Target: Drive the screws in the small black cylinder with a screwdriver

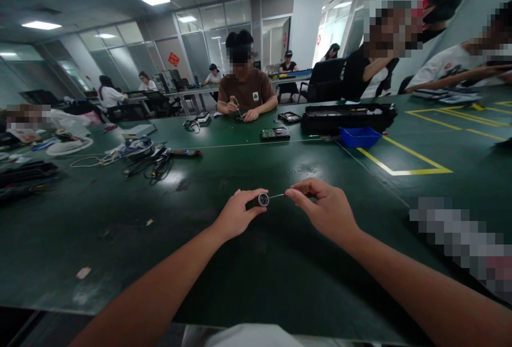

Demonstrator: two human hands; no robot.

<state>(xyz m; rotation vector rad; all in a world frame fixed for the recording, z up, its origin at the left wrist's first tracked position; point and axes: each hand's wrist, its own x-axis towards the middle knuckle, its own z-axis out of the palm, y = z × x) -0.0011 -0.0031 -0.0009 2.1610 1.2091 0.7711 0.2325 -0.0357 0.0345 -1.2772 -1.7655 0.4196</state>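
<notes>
A small dark spool point(262, 199) sits just below the centre of the frame, above the green table point(248, 283), its round end facing right. The left hand point(236, 213) has its fingers closed around the spool. A thin wire point(276, 196) runs from the spool to the right hand point(324, 205), whose thumb and forefinger are pinched together on the wire's end. Farther up the table, right of centre, stands a blue bin point(359, 136) beside a long black case point(348, 117). A circuit board point(275, 134) lies near the middle, and a tangle of cables point(150, 163) lies at left. A person in a brown shirt point(247, 93) sits across the table, both hands on it.
</notes>
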